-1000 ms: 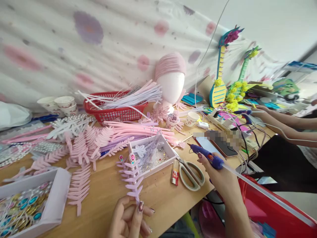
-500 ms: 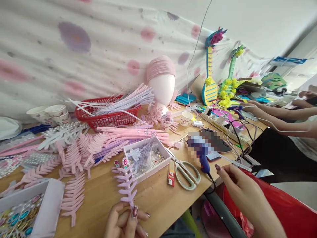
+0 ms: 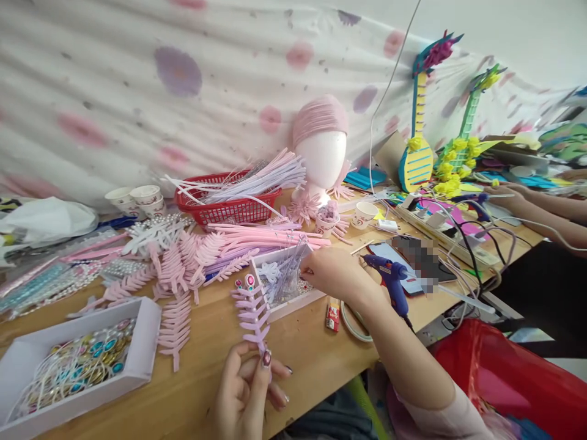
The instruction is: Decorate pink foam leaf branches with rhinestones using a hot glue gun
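Note:
My left hand (image 3: 250, 391) pinches the stem of a lilac feather-shaped foam piece (image 3: 252, 311) with two gems at its tip, holding it upright over the wooden table (image 3: 206, 373). My right hand (image 3: 332, 272) reaches into a small white box (image 3: 284, 278) of beads and wire pieces, fingers curled at its right side; whether it holds anything I cannot tell. A blue glue gun (image 3: 389, 278) stands on the table just right of that hand.
A white box of gems (image 3: 77, 366) sits at the left front. Pink foam feathers (image 3: 178, 263), a red basket (image 3: 224, 205), a foam head (image 3: 321, 153), paper cups, scissors (image 3: 353, 321), a phone and cables crowd the table. Another person's arms (image 3: 541, 211) reach in at right.
My right hand put the glue gun down on the table and moved left into the small white box. The left hand still holds the lilac piece.

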`<state>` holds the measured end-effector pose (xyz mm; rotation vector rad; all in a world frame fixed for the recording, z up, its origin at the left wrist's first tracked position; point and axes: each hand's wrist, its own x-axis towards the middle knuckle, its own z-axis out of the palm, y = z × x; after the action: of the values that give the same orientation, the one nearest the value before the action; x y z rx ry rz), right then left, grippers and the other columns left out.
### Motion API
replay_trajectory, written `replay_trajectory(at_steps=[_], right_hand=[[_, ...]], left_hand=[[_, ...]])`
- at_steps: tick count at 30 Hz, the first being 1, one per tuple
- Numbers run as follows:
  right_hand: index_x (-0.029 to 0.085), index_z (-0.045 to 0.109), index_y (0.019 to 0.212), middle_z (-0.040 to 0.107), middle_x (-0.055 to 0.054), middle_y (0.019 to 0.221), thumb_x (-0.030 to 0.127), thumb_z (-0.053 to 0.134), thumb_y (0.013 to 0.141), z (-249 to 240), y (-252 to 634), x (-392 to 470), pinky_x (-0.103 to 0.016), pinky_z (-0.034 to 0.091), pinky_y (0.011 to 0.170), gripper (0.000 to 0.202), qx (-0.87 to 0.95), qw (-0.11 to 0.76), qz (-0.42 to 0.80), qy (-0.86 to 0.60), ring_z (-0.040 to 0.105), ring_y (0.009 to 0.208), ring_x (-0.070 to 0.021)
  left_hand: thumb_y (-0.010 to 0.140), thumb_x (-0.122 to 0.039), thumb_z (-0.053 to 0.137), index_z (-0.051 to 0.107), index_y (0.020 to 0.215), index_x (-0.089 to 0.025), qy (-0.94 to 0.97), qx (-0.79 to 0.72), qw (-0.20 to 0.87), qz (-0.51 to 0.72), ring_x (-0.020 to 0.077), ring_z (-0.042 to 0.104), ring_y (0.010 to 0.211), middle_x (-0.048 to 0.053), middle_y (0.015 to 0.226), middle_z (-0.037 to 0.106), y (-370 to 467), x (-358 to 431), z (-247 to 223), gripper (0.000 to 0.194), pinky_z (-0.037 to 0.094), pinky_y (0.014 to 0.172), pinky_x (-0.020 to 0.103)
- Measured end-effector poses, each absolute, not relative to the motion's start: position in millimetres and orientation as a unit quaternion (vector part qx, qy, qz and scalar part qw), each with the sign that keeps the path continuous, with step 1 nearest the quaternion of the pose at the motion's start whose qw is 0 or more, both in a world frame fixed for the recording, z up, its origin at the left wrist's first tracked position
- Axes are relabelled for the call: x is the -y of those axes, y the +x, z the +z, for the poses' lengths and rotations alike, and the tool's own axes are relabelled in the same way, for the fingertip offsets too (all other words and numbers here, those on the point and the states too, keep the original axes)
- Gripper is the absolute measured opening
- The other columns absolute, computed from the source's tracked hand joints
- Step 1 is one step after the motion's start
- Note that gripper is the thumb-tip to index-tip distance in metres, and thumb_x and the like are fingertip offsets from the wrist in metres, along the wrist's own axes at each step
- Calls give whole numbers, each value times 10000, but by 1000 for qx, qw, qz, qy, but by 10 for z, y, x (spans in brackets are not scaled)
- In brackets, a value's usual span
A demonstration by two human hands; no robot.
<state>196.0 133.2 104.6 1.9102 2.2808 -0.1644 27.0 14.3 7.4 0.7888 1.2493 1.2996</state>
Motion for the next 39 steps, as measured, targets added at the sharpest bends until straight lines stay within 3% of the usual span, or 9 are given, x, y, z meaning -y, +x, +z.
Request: replay_trajectory(at_steps=[4, 7, 12, 16, 20, 23, 26, 33, 39], right_hand=[[84, 751, 933, 764, -175, 953, 23, 568, 857, 1069, 1757, -1461, -354, 530, 758, 207, -743, 142, -52, 652, 725, 920, -283], [114, 714, 1011, 748, -96, 1025, 160, 619, 943, 1071, 1695, -1430, -393, 569, 835, 126, -736, 173, -51, 652, 712, 955, -221], [130, 679, 1066, 715, -70, 1075, 328, 633, 970, 1001, 1730, -1420, -407, 575, 871, 225, -742, 184, -48, 643, 697, 968, -196], [104, 695, 963, 738, -121, 1000, 215, 580, 968, 968, 1807, -1450, -336, 538, 776, 159, -764, 159, -51, 624, 709, 909, -221], [90, 644, 1019, 732, -162, 924, 168, 407, 991, 970, 1923, -1322, -293, 423, 642, 251, -784, 97, -35, 612, 699, 833, -246], [138, 569, 1024, 686, -86, 822, 220, 304, 1029, 902, 2015, -1084, -288, 376, 625, 278, -810, 24, -43, 584, 639, 719, -203], [201, 488, 930, 585, 0, 693, 270, 281, 1042, 757, 2048, -821, -277, 345, 581, 246, -814, -105, -114, 560, 548, 589, -171], [229, 402, 737, 535, 33, 640, 357, 366, 1044, 400, 1923, -552, -244, 364, 565, 335, -770, -234, -278, 524, 515, 586, -136], [202, 593, 827, 625, 14, 704, 289, 570, 970, 233, 1880, -495, -237, 446, 595, 169, -733, -381, -271, 494, 570, 634, -134]], left_hand=[[801, -540, 739, 558, 923, -201, 335, -520, 558, 553, 97, 572, 411, -15, 613, 733, 262, -128, 83, 403, 486, 442, 176], [813, -507, 733, 544, 933, -202, 340, -508, 562, 557, 92, 568, 415, -18, 621, 734, 256, -126, 49, 378, 487, 448, 175], [834, -482, 713, 525, 931, -203, 349, -494, 570, 556, 90, 572, 423, -12, 638, 739, 247, -137, 31, 351, 483, 451, 177], [844, -450, 703, 522, 919, -206, 353, -497, 569, 552, 100, 578, 421, -13, 627, 731, 245, -139, 78, 314, 486, 456, 192], [846, -444, 701, 520, 936, -208, 347, -497, 573, 552, 102, 574, 418, -10, 633, 736, 247, -140, 78, 311, 482, 458, 196], [846, -442, 702, 528, 943, -204, 343, -500, 576, 548, 113, 581, 426, 0, 643, 739, 243, -144, 53, 310, 492, 460, 211], [841, -462, 709, 536, 943, -200, 339, -504, 581, 542, 116, 585, 431, 5, 639, 737, 236, -148, 34, 330, 488, 458, 212], [837, -485, 715, 539, 943, -193, 333, -495, 599, 534, 104, 583, 430, 3, 621, 727, 231, -154, 36, 357, 475, 468, 192], [830, -491, 723, 557, 934, -195, 321, -498, 605, 532, 103, 590, 427, 6, 632, 735, 234, -151, 36, 355, 465, 464, 190]])
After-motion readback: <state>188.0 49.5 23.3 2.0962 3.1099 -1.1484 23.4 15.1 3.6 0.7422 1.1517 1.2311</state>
